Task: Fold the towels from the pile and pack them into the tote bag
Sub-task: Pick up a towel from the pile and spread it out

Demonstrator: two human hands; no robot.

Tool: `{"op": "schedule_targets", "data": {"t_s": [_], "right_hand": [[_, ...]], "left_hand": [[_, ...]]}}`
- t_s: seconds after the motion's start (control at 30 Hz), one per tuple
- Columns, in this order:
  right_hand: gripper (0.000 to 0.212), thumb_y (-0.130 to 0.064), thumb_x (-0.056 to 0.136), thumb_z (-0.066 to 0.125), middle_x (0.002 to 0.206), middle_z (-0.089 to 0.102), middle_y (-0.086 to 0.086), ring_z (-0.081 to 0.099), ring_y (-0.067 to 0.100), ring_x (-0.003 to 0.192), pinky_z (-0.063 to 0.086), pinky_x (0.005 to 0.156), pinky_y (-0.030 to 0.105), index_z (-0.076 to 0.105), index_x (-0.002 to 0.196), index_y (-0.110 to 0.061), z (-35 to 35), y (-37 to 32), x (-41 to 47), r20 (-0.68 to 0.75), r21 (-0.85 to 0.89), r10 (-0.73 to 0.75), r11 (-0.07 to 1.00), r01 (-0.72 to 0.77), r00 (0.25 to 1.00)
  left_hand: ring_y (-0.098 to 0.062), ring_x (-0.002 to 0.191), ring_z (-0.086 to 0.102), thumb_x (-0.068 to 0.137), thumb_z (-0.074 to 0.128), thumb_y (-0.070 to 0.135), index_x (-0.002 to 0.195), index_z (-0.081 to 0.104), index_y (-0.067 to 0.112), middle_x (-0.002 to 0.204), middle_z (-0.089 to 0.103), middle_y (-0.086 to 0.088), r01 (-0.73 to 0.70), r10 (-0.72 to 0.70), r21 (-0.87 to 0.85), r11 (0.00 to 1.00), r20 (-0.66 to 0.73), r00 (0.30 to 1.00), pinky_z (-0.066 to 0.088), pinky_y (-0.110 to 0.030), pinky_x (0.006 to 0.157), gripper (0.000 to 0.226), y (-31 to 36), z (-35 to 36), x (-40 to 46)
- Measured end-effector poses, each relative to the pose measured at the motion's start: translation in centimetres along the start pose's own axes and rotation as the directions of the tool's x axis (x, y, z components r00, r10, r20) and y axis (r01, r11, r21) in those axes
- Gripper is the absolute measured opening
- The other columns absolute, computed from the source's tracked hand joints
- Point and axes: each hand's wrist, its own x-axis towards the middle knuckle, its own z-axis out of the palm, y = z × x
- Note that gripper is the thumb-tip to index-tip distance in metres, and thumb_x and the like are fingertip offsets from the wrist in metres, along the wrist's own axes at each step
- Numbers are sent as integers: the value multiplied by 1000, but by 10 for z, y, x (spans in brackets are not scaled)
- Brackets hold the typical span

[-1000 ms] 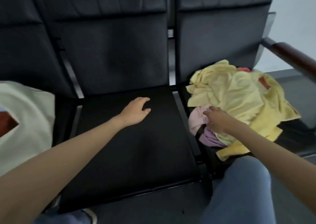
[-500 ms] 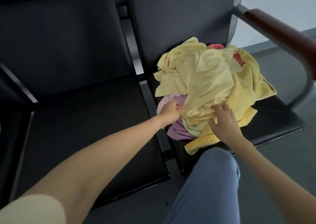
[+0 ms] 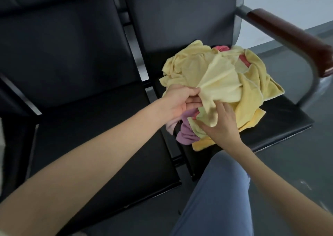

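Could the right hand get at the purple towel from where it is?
Probably yes. The purple towel pokes out bare at the pile's near-left edge, just left of the right hand. That hand rests on the pale yellow towel and would need to let it go first.

Crumpled towel pile point(image 3: 221, 84) on seat point(image 3: 281, 127)

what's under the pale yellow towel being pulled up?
Under the pale yellow towel show a purple towel, a pink towel and a deeper yellow towel. Anything deeper in the pile is covered.
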Motion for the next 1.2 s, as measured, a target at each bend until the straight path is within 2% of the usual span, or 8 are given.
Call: {"op": "schedule_targets", "data": {"t_s": [0.13, 0.33, 0.47, 0.7, 0.83, 0.93, 1.07, 1.2], "right_hand": [[19, -2, 79, 57, 91, 58, 10, 54, 28, 85, 44, 73, 37, 57, 98, 0, -9, -22, 6, -119, 103, 60, 994, -48, 991], [31, 3, 82, 58, 99, 68, -1, 60, 7, 91, 46, 79, 12, 67, 110, -8, -32, -57, -15, -6, 305, -48, 951, 48, 999], [35, 12, 82, 52, 89, 67, -3, 59, -2, 82, 42, 69, 3, 68, 103, -10, -35, -82, -44, 184, 369, -182, 924, 104, 966], [15, -4, 88, 60, 82, 62, -16, 56, -6, 75, 40, 68, 6, 69, 98, -12, 3, -111, -85, 394, 351, -219, 933, 74, 893], [7, -13, 89, 65, 74, 61, -5, 51, -4, 62, 38, 60, 9, 66, 95, -11, 36, -143, -111, 472, 438, -214, 899, -16, 855], [10, -17, 89, 66, 58, 49, -17, 40, 0, 50, 32, 51, 11, 66, 94, -9, 60, -161, -127, 554, 461, -156, 876, -145, 818], [21, -23, 88, 68, 87, 65, -12, 59, -1, 79, 48, 69, 9, 66, 106, -12, 78, -177, -135, 738, 460, -87, 790, -405, 669], [39, -18, 82, 74, 113, 64, 2, 60, 16, 108, 50, 95, 31, 61, 118, -13, 96, -182, -128, 799, 383, -36, 800, -462, 600]], "left_hand": [[-24, 78, 67, 94, 51, -5, 110, 59, -9, 90, 67, -16, -34, 32, -89, 995, -29, 999, 59, -36, 71, 18, 14, -17, -38], [-26, 88, 66, 93, 41, -7, 109, 57, -4, 100, 64, -18, -42, -25, -488, 872, -129, 991, 60, -35, 71, 23, 27, -80, -76], [-20, 78, 68, 95, 52, 5, 113, 59, 2, 93, 66, -11, 85, -143, -361, 928, -135, 980, 61, -30, 68, 20, 8, -124, -100], [-22, 94, 69, 82, 74, 16, 115, 65, 9, 112, 66, -10, 117, -169, -149, 982, -415, 894, 59, -32, 65, 36, -44, -205, -148], [-21, 92, 66, 83, 73, 11, 112, 63, 5, 106, 64, -10, 195, -122, 45, 980, -638, 760, 58, -31, 61, 31, -81, -255, -176], [-23, 72, 63, 86, 67, 2, 103, 62, -5, 91, 61, -16, 285, -88, 149, 947, -734, 674, 55, -30, 44, 19, -108, -296, -197], [-25, 49, 56, 86, 56, -4, 79, 60, -9, 62, 56, -17, 472, -107, 236, 849, -799, 592, 53, -32, 40, 9, -134, -340, -229], [-26, 54, 61, 86, 58, 8, 78, 61, -7, 65, 63, -17, 552, -135, 304, 777, -775, 617, 56, -35, 57, 17, -148, -362, -245]]}}
